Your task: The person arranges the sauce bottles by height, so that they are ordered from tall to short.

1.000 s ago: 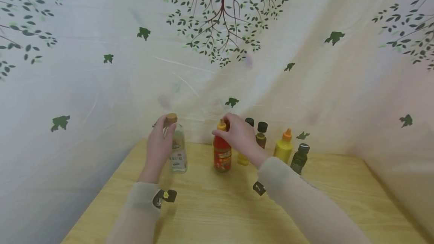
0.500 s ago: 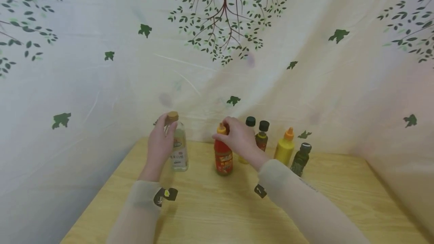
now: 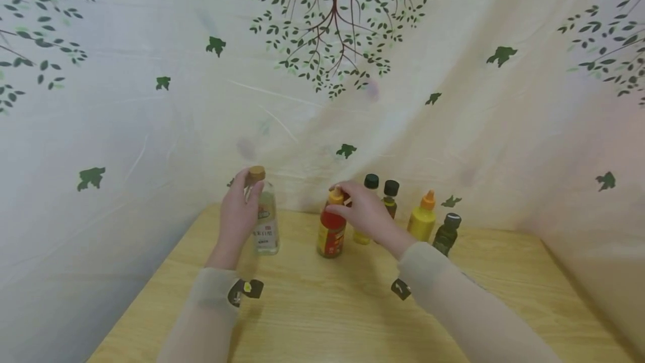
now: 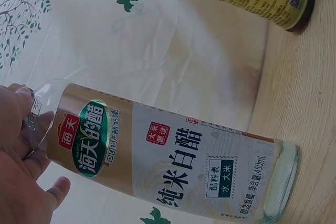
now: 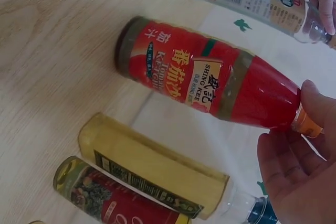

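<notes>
Ketchup bottle point(image 3: 331, 237) is gripped at the orange cap and neck by the right hand point(image 3: 365, 209), thumb on one side, fingers on the other. From that hand the body lies below and to the left. By the right hand it is more nearly approached; the left hand point(image 3: 237, 212) is parted from it by a gap. Its long axis is held close to vertical, nozzle pointed up, base pointed down at the middle of the counter point(image 3: 322, 312); whether the base is fully borne by the wood cannot be told.

To the left, a vinegar bottle point(image 3: 266, 235) is grasped round its neck by the left hand, just under the brown cap. It is stood upright, label turned toward the person, its axis roughly parallel to the ketchup's.

Farther right, partly screened by the right hand and forearm, a pale oil bottle point(image 3: 361, 237), a black-capped bottle point(image 3: 390, 206), a yellow squeeze bottle point(image 3: 422, 222) and a dark green bottle point(image 3: 445, 235) are seen. Behind everything, a leaf-printed curtain point(image 3: 302, 139) is hung.
</notes>
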### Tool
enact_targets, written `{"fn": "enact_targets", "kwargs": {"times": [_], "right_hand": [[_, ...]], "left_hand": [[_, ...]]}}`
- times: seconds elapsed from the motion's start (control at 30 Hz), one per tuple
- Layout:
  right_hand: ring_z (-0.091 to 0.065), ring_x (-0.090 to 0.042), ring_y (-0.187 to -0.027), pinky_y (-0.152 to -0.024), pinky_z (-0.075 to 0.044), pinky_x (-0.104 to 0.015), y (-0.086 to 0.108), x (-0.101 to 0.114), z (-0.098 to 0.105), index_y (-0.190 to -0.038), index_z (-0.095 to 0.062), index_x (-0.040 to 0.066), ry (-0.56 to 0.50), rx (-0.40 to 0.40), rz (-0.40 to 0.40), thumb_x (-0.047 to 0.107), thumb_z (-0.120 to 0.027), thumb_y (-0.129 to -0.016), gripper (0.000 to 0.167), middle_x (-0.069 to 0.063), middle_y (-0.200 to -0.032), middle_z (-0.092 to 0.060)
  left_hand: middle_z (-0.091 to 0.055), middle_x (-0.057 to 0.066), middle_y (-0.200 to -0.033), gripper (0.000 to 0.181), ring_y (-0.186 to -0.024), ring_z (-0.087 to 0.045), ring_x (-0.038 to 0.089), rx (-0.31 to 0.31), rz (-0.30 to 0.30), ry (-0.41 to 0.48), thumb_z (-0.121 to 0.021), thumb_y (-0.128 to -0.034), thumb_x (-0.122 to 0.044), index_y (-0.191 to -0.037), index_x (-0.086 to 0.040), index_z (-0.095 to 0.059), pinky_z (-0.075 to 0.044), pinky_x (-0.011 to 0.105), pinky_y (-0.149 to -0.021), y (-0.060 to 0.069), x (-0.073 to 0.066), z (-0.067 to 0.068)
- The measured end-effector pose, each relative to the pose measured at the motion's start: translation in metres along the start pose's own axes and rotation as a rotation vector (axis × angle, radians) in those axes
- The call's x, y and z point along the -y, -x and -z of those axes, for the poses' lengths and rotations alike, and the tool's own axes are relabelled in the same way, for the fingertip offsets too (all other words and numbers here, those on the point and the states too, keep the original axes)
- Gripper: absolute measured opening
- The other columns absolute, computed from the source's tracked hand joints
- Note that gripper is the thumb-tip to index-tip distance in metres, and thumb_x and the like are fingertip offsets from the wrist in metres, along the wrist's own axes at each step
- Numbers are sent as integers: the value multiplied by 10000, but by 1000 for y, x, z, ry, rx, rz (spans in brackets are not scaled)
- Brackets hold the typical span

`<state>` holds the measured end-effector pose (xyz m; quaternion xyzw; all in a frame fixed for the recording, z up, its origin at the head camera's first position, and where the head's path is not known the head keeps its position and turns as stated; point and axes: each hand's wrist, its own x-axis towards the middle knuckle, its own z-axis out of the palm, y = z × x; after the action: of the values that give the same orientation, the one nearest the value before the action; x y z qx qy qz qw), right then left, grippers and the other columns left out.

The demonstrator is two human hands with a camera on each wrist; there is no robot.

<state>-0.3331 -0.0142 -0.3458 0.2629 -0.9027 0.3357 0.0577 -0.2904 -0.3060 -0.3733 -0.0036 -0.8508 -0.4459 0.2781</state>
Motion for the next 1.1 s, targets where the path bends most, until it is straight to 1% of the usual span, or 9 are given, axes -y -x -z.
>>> {"fn": "enact_targets", "kwargs": {"times": [0.23,0.4,0.53,0.67,0.77,0.9,1.0,1.1], "right_hand": [[-692,-258,-1212,-1002,-638,-427,0,-8,5,-1535,-621,113,-59,53,3,274,-770,-1077,508,-53,-1395,-691],[-670,-265,-1281,-1054,-617,-438,0,-10,8,-1591,-571,100,-63,77,3,258,-725,-1106,533,-77,-1461,-670],[-688,-276,-1250,-1032,-626,-454,1,-9,10,-1602,-562,102,-36,73,-11,290,-720,-1109,550,-80,-1436,-687],[-707,-262,-1184,-977,-640,-450,2,-7,10,-1586,-586,116,6,43,-34,347,-744,-1090,569,-59,-1372,-719],[-711,-237,-1134,-938,-642,-434,2,-6,10,-1538,-631,114,23,16,-29,376,-776,-1066,559,-36,-1290,-744],[-715,-222,-1100,-924,-641,-430,3,-4,6,-1470,-682,107,13,-15,-11,380,-819,-1032,534,-24,-1223,-759],[-711,-215,-1091,-926,-638,-426,2,-1,3,-1461,-695,110,11,-29,-13,394,-834,-1018,544,-26,-1223,-762],[-707,-210,-1071,-911,-635,-418,1,1,0,-1462,-702,117,32,-40,-16,417,-839,-1009,561,-31,-1230,-764]], "left_hand": [[-580,166,-1580,542,-1551,-444,409,-11,-20,-3,-502,-1192,-383,-1635,-76,-443,-332,631,-1292,-1,1,0],[-580,172,-1580,543,-1554,-441,410,-10,-30,-10,-499,-1192,-388,-1631,-73,-446,-337,630,-1290,-1,1,1],[-575,174,-1585,550,-1554,-439,411,-11,-34,-4,-499,-1191,-394,-1632,-70,-446,-333,635,-1290,-1,1,1],[-578,166,-1584,552,-1557,-438,404,-8,-33,-1,-497,-1189,-401,-1633,-76,-447,-327,634,-1293,-2,3,1],[-581,156,-1581,553,-1557,-438,400,-4,-29,1,-494,-1187,-410,-1633,-85,-449,-324,634,-1294,-2,3,0],[-583,146,-1579,550,-1553,-444,397,-1,-29,4,-493,-1187,-415,-1632,-94,-453,-329,636,-1291,-1,3,0],[-580,150,-1583,555,-1552,-444,401,2,-30,4,-492,-1188,-417,-1636,-92,-448,-330,639,-1289,0,3,0],[-577,159,-1588,563,-1545,-451,410,-1,-31,0,-496,-1187,-420,-1640,-89,-442,-337,644,-1284,0,3,-1]]}}
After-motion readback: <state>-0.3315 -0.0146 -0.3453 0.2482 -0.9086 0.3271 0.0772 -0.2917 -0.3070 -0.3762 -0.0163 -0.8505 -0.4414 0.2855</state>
